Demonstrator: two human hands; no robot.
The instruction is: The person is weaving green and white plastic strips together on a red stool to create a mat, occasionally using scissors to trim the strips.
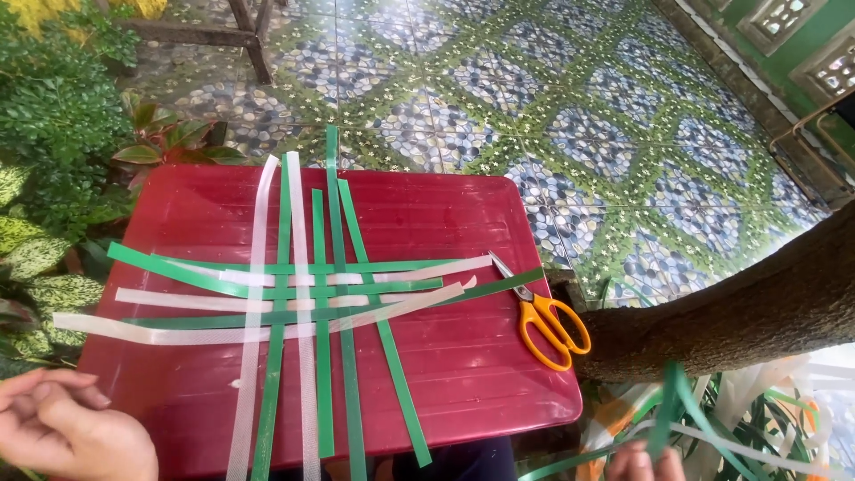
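Flat glossy strips (321,294) woven on red table (463,374), left fingers (53,414) loosely curled, empty, right fingers (643,461) pinching green strip (666,414)

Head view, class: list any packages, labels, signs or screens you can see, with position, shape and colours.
None in view: no packages, labels, signs or screens.
Only a red table bearing interlaced green and white strips and orange-handled scissors, on a patterned tile floor.
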